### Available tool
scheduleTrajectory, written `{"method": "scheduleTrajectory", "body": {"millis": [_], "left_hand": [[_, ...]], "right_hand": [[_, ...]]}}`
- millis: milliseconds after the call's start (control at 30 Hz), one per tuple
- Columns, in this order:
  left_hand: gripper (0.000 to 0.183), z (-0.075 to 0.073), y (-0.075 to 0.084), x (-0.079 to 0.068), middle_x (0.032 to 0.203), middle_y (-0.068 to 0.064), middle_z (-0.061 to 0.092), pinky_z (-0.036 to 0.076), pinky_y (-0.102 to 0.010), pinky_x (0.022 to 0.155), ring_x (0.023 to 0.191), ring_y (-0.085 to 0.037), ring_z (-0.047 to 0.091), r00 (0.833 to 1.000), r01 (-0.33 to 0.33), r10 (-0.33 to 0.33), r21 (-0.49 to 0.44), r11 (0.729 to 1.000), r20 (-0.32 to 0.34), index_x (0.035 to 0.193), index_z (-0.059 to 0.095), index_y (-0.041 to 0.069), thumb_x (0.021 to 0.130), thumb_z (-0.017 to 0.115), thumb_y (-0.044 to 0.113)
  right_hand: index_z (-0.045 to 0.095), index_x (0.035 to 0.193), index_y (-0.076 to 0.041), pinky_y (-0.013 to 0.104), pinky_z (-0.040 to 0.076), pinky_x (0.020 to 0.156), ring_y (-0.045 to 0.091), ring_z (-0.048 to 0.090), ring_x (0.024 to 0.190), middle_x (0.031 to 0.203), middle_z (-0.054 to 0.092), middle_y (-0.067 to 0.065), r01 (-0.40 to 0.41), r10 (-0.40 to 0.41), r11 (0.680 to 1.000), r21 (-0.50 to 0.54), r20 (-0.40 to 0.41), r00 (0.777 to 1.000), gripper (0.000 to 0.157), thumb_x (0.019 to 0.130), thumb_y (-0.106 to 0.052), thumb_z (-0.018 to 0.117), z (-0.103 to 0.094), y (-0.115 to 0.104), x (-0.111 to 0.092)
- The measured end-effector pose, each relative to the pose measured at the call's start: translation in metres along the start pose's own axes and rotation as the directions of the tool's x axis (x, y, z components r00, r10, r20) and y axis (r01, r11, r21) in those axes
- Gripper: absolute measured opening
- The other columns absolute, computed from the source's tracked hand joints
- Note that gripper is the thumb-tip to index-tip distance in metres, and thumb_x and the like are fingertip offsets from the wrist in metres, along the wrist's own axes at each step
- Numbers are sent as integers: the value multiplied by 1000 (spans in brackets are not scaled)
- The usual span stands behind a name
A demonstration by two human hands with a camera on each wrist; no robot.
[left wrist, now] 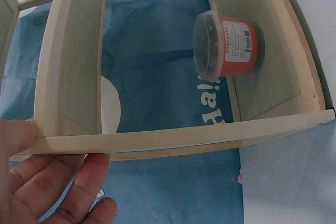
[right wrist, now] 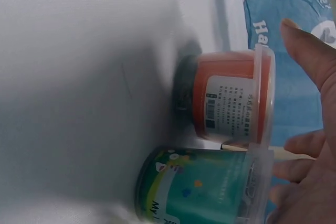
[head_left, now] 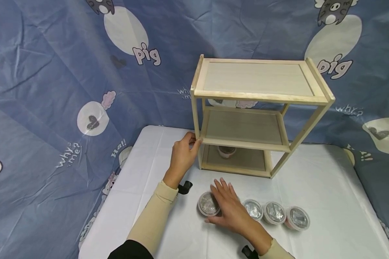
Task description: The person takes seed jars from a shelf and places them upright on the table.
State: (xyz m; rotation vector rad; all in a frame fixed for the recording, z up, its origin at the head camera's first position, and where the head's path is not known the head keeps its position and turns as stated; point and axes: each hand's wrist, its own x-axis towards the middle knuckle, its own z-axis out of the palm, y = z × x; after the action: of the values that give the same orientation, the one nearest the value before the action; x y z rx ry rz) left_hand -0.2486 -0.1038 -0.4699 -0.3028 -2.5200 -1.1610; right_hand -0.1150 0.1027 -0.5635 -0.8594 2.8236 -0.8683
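My left hand (head_left: 183,154) grips the left front post of a small three-tier wooden shelf (head_left: 246,145), thumb on one side and fingers on the other. Low over a row of lidded plastic tubs, my right hand (head_left: 230,208) is spread, its fingertips beside the leftmost tub (head_left: 207,205). Seen from the right wrist, that tub has an orange-red body (right wrist: 226,98) with a white label. A green tub (right wrist: 194,182) stands against it, mostly hidden by my hand in the head view. On the shelf's bottom tier sits another orange-red tub (left wrist: 239,48).
Right of my right hand, three more tubs stand close together, including a middle one (head_left: 274,213) and an end one (head_left: 297,218). A white cloth (head_left: 324,180) covers the table. Blue printed fabric (head_left: 168,46) hangs directly behind the shelf.
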Motion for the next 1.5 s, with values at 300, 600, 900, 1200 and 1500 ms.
{"method": "scheduleTrajectory", "body": {"millis": [300, 600, 900, 1200, 1500], "left_hand": [[20, 1, 0, 0, 102, -9, 79, 59, -45, 73, 88, -26, 75, 1000, -7, 6, -6, 1000, -2, 111, 71, 9, 104, 69, 28], [19, -2, 1, -1, 102, -9, 79, 59, -45, 73, 88, -25, 75, 1000, 2, -2, -15, 1000, 5, 111, 71, 10, 104, 69, 27], [20, -2, 1, -1, 102, -10, 78, 59, -44, 70, 88, -25, 75, 1000, 8, -8, -18, 1000, 8, 112, 71, 9, 104, 69, 27], [20, 0, 0, 0, 105, -10, 78, 59, -42, 70, 89, -24, 75, 1000, 7, -7, -22, 1000, 16, 113, 70, 9, 104, 69, 27], [21, -1, 1, 0, 104, -10, 78, 59, -44, 72, 90, -25, 75, 1000, 13, -13, -18, 1000, 15, 113, 70, 9, 104, 70, 28]], "right_hand": [[33, 160, 5, 56, 16, 126, 41, 18, 157, 166, 30, 24, 9, -8, 1000, 4, -76, 997, 111, 82, -52, 88, -10, 4, 8], [23, 161, 10, 61, 17, 124, 45, 14, 156, 167, 21, 29, -96, 102, 993, 67, -91, 991, 121, 80, -52, 90, -33, 26, 20], [16, 162, 9, 60, 13, 125, 46, 12, 156, 168, 16, 30, -188, 196, 976, 111, -70, 978, 128, 79, -52, 90, -45, 46, 25], [12, 161, 13, 63, 14, 123, 52, 11, 154, 166, 13, 37, -245, 255, 961, 129, -73, 964, 128, 81, -50, 89, -53, 56, 31], [5, 161, 13, 64, 16, 123, 55, 9, 153, 167, 7, 37, -297, 308, 948, 117, -93, 947, 130, 83, -51, 87, -68, 65, 48]]}}
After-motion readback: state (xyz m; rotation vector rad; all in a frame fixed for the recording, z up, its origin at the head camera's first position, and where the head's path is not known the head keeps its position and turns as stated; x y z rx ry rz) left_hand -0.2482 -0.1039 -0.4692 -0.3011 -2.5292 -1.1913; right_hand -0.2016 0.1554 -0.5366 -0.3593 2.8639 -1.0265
